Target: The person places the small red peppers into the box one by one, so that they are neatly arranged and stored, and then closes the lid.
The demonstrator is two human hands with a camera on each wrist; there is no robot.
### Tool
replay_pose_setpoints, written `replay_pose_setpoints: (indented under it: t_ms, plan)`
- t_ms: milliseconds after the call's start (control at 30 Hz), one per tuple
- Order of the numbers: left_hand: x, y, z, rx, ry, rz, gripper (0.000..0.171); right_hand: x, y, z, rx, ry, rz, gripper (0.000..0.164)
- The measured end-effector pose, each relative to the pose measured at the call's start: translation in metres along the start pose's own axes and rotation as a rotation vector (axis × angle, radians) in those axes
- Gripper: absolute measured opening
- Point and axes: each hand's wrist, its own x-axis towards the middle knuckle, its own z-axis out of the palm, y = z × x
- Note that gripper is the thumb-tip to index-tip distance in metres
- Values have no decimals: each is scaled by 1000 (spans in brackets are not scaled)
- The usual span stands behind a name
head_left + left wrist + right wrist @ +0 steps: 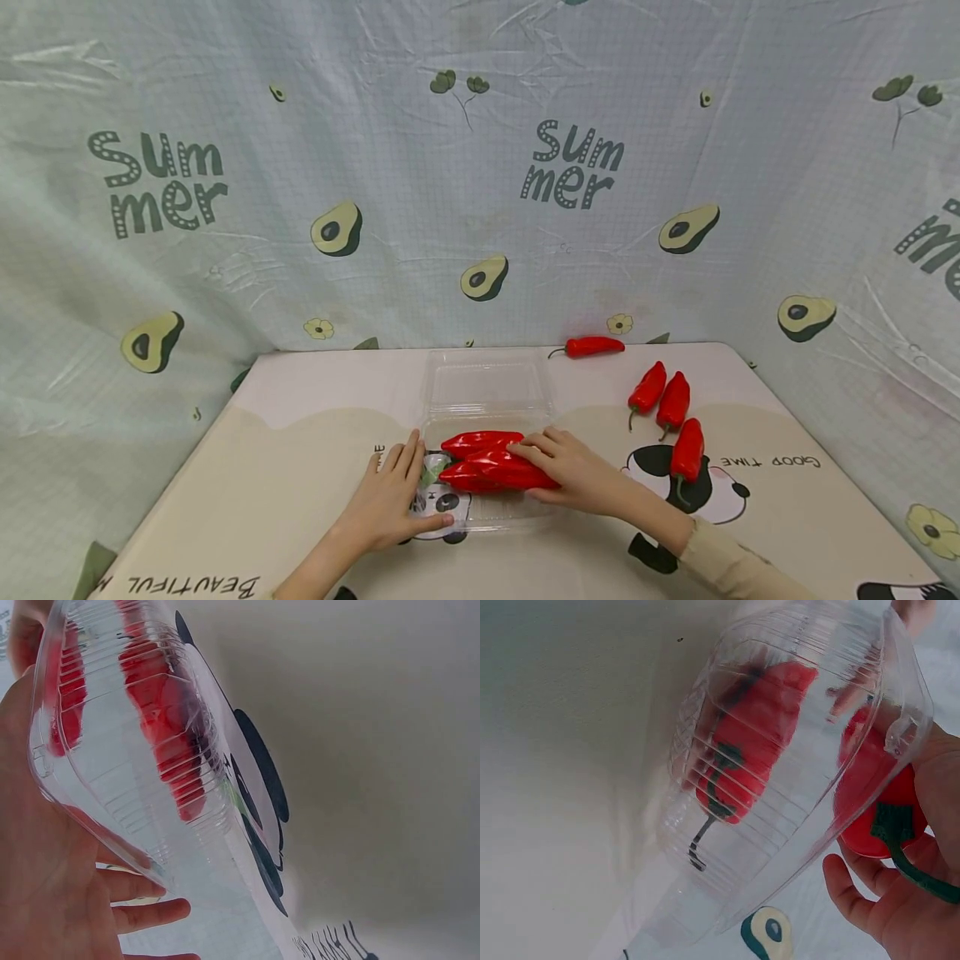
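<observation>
A clear plastic clamshell box (502, 523) lies unfolded on the table, its lid (487, 379) laid back away from me. Red peppers (476, 442) lie side by side in its base. My right hand (581, 473) grips another red pepper (866, 787) by its stem end, above the right part of the base; its green stem pokes out past the palm in the right wrist view. Along the box's left wall, my left hand (386, 500) rests with fingers spread and extended, thumb by the near left corner. The left wrist view shows its palm beside the clear rim.
To the right on the table lie three red peppers, among them one nearest me (687, 450). One more pepper (595, 347) is at the table's far edge. A printed curtain (405, 167) stands behind the table and along its right side.
</observation>
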Motion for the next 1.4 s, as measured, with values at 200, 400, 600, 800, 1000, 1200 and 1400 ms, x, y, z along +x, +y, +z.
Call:
replay_pose_setpoints:
  t_ms: [200, 400, 600, 800, 1000, 1200, 1400]
  plan:
    - [-1, 0, 0, 5, 4, 6, 104, 4, -2, 3, 12, -53, -10, 58]
    - [-1, 0, 0, -6, -4, 2, 104, 8, -2, 6, 28, -93, -10, 58]
    - [-2, 1, -1, -4, -2, 0, 103, 12, -4, 10, 6, -97, -30, 58]
    - [-2, 1, 0, -5, 3, 7, 103, 15, -7, 15, 13, -118, -31, 58]
    - [-2, 1, 1, -2, 5, 12, 103, 18, -10, 18, 27, -137, -34, 55]
    - [-1, 1, 0, -17, 1, 8, 103, 22, -11, 21, -21, -158, -77, 53]
    - [-1, 0, 1, -16, -6, 5, 103, 25, -11, 23, -49, -165, -113, 52]
